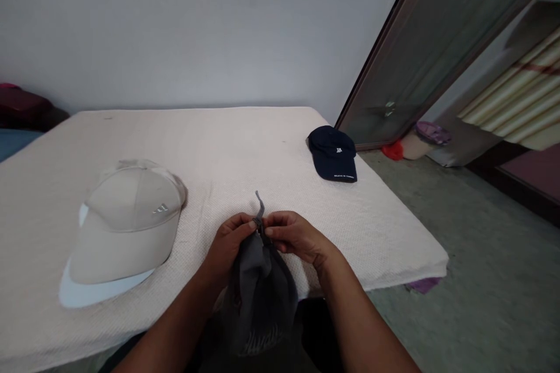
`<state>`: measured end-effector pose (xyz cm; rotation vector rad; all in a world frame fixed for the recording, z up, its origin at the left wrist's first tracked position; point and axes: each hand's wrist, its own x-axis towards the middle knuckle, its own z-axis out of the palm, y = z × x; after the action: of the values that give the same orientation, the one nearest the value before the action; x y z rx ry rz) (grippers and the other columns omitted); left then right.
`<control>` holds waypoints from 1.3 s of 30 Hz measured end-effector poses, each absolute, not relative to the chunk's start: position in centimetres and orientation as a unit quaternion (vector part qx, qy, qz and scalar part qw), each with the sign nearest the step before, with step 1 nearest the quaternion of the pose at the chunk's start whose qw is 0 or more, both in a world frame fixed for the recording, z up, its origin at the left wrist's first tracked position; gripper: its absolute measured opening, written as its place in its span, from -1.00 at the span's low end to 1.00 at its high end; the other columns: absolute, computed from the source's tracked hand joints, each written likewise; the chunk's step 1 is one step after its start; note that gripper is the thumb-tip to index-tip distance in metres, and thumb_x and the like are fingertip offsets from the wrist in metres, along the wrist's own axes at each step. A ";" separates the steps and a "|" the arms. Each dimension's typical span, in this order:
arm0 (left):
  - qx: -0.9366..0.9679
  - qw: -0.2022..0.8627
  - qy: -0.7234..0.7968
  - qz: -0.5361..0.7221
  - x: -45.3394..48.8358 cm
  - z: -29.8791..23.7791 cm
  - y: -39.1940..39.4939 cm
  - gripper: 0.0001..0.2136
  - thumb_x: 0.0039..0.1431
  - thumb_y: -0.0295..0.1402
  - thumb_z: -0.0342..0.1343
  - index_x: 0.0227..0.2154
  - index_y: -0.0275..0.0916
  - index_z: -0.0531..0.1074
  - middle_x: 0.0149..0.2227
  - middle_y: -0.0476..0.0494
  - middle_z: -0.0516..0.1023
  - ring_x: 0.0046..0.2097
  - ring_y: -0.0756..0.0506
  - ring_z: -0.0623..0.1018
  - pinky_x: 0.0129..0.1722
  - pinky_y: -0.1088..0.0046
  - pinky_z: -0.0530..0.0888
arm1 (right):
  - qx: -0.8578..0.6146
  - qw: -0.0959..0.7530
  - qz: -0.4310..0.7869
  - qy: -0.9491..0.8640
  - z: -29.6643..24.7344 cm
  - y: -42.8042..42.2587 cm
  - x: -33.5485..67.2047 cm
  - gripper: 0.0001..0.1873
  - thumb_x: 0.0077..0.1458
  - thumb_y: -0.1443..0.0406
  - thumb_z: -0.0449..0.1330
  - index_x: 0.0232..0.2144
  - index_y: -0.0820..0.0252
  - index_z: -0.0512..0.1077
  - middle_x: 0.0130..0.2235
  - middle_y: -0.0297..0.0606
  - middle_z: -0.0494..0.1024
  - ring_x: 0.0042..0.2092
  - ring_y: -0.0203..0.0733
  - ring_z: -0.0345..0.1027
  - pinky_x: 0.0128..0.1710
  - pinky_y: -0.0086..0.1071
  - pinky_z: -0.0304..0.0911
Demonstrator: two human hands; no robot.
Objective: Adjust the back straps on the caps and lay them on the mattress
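A dark grey cap hangs between my forearms at the near edge of the cream-covered table. My left hand and my right hand both pinch the cap's rear strap, whose thin end sticks up between the fingertips. A beige cap with a white brim underside lies on the left of the table. A navy cap with a small white logo sits at the far right edge.
A white wall runs behind the table. A glass sliding door leans open on the right, with a red item and a purple-topped object on the grey floor. Dark red bedding lies at far left.
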<state>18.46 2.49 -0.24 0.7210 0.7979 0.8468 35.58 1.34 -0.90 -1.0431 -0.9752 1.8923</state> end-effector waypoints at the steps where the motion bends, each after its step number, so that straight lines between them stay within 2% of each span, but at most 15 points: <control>1: 0.329 0.778 0.366 0.390 18.5 -0.3 2.5 -0.90 0.01 -0.38 0.19 -0.49 -0.24 0.38 -0.57 0.06 0.45 -0.53 0.05 0.44 -0.52 0.57 0.35 | -0.405 0.374 0.743 -0.379 -1.0 1.4 35.6 -0.85 -0.06 0.31 0.25 -0.38 0.26 0.41 -0.51 -0.42 0.32 -0.61 -0.50 0.06 -0.64 -0.53 -0.15; 4: 0.322 0.790 0.356 0.382 18.4 -0.2 2.4 -0.90 0.00 -0.38 0.19 -0.50 -0.24 0.37 -0.58 0.05 0.46 -0.59 0.07 0.40 -0.57 0.59 0.32 | -0.386 0.372 0.753 -0.382 -1.1 1.4 35.6 -0.87 -0.08 0.34 0.25 -0.42 0.25 0.39 -0.53 -0.44 0.30 -0.62 -0.50 0.05 -0.65 -0.52 -0.17; 8: 0.302 0.807 0.337 0.380 18.4 0.2 2.2 -0.87 -0.05 -0.35 0.20 -0.51 -0.29 0.40 -0.61 0.02 0.43 -0.61 0.08 0.37 -0.62 0.61 0.28 | -0.350 0.354 0.762 -0.414 -0.8 1.4 35.8 -0.87 -0.08 0.33 0.25 -0.42 0.26 0.40 -0.49 -0.40 0.34 -0.57 -0.46 0.12 -0.59 -0.51 -0.03; 11: 0.290 0.816 0.325 0.380 18.4 0.2 2.2 -0.85 -0.03 -0.33 0.18 -0.46 -0.34 0.45 -0.60 -0.01 0.42 -0.59 0.05 0.38 -0.58 0.56 0.32 | -0.336 0.343 0.763 -0.432 -0.6 1.3 36.0 -0.87 -0.07 0.31 0.24 -0.42 0.26 0.41 -0.47 -0.37 0.36 -0.51 -0.42 0.17 -0.51 -0.48 0.08; 14: 0.283 0.821 0.315 0.384 18.3 0.2 2.2 -0.85 0.01 -0.33 0.15 -0.42 -0.34 0.46 -0.57 -0.03 0.44 -0.55 0.03 0.41 -0.52 0.53 0.36 | -0.340 0.337 0.764 -0.433 -0.6 1.3 36.0 -0.87 -0.07 0.30 0.24 -0.42 0.24 0.40 -0.46 -0.38 0.35 -0.49 -0.40 0.19 -0.47 -0.46 0.12; 19: 0.334 0.792 0.353 0.369 18.3 0.4 2.1 -0.92 0.01 -0.40 0.16 -0.45 -0.32 0.46 -0.54 -0.02 0.46 -0.54 0.07 0.40 -0.54 0.59 0.31 | -0.405 0.340 0.718 -0.454 -1.1 1.5 36.0 -0.91 -0.07 0.33 0.24 -0.43 0.26 0.43 -0.49 -0.36 0.39 -0.51 -0.38 0.21 -0.49 -0.45 0.11; 23: 0.372 0.777 0.373 0.345 18.7 0.5 2.0 -0.90 0.00 -0.38 0.17 -0.52 -0.30 0.41 -0.52 0.01 0.46 -0.54 0.09 0.37 -0.56 0.62 0.26 | -0.412 0.444 0.679 -0.415 -0.7 1.7 35.9 -0.84 0.02 0.27 0.19 -0.32 0.22 0.46 -0.41 -0.32 0.43 -0.55 -0.44 0.15 -0.54 -0.47 0.03; 25: 0.390 0.763 0.390 0.338 18.8 0.4 1.9 -0.86 -0.02 -0.36 0.19 -0.55 -0.28 0.37 -0.54 0.03 0.44 -0.57 0.10 0.34 -0.59 0.62 0.22 | -0.399 0.465 0.675 -0.411 -0.3 1.6 35.8 -0.81 0.01 0.26 0.21 -0.29 0.20 0.46 -0.40 -0.33 0.43 -0.54 -0.44 0.12 -0.53 -0.47 0.01; 31: 0.419 0.735 0.421 0.327 18.9 -0.1 1.9 -0.82 -0.02 -0.29 0.20 -0.54 -0.25 0.33 -0.62 0.08 0.38 -0.60 0.10 0.30 -0.61 0.61 0.15 | -0.392 0.426 0.669 -0.467 0.0 1.4 35.7 -0.87 -0.05 0.29 0.25 -0.38 0.22 0.47 -0.47 -0.36 0.38 -0.48 -0.38 0.13 -0.49 -0.47 0.02; 36: 0.420 0.734 0.420 0.328 18.9 -0.1 1.9 -0.81 -0.03 -0.27 0.20 -0.52 -0.25 0.32 -0.59 0.06 0.41 -0.58 0.07 0.34 -0.59 0.58 0.17 | -0.405 0.412 0.654 -0.489 0.1 1.2 35.8 -0.81 -0.04 0.26 0.23 -0.31 0.17 0.47 -0.45 -0.36 0.37 -0.45 -0.35 0.14 -0.46 -0.46 0.05; 39: 0.420 0.737 0.419 0.324 18.9 -0.1 1.8 -0.80 -0.02 -0.27 0.20 -0.53 -0.25 0.31 -0.61 0.07 0.39 -0.59 0.08 0.33 -0.59 0.58 0.16 | -0.391 0.411 0.659 -0.494 0.1 1.2 35.8 -0.85 -0.04 0.26 0.24 -0.36 0.18 0.46 -0.45 -0.36 0.36 -0.45 -0.36 0.12 -0.46 -0.46 0.04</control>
<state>18.87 1.84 -0.10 0.9218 0.9206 0.7122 35.76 1.19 0.05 -0.9830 -1.2445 1.6576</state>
